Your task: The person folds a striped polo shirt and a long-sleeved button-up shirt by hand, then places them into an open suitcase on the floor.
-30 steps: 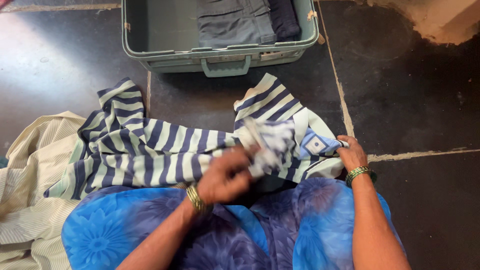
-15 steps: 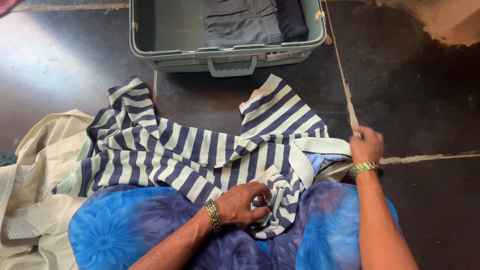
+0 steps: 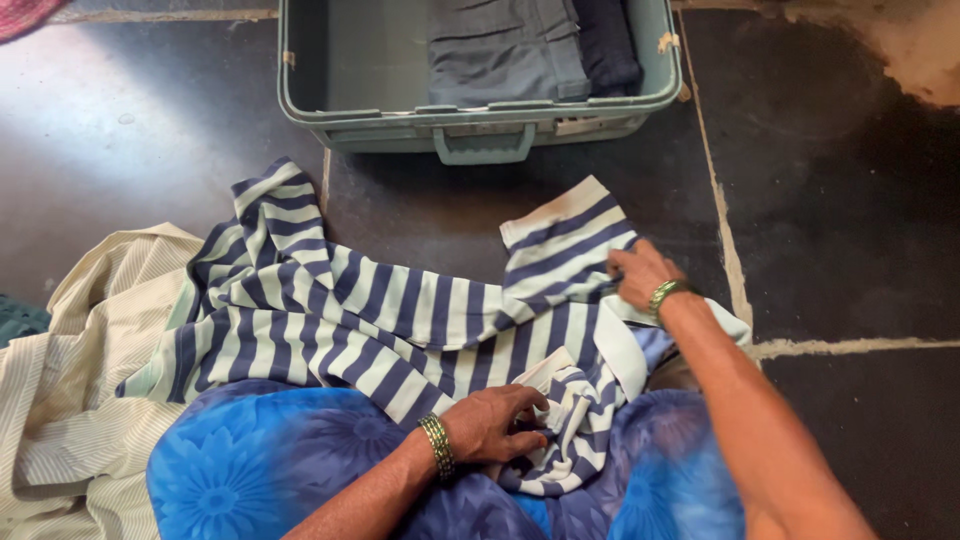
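- On the dark tiled floor (image 3: 850,200), spread ahead of the person's blue flowered lap (image 3: 250,460), lies the navy-and-white striped shirt (image 3: 350,320); its body runs off to the left, one sleeve points toward the bin.
- Left hand (image 3: 495,425): fingers curled, pinching a bunched fold of the striped cloth against the lap. A beaded bangle sits at the wrist.
- Right hand (image 3: 640,272): fingers flat and slightly spread, pressing on the sleeve near its cuff. Green bangle at the wrist.
- Judgement on handling: the cloth is loose and rumpled, so the fold would come out cleaner if the pinned end stays anchored while the sleeve is drawn flat, stripes lined up, creases swept outward before any turn-over.
- Risk, as judged: the bunch under the left hand could set a wrinkle into the fold.
- Grey-green plastic bin (image 3: 360,105) stands just beyond the shirt, lid off, handle facing the person.
- Inside it: folded grey trousers (image 3: 505,50) in the middle, a darker navy folded garment (image 3: 608,45) touching them on the right; the left part shows bare bottom.
- Cream striped garment (image 3: 80,400) lies crumpled at the left, partly under the shirt.
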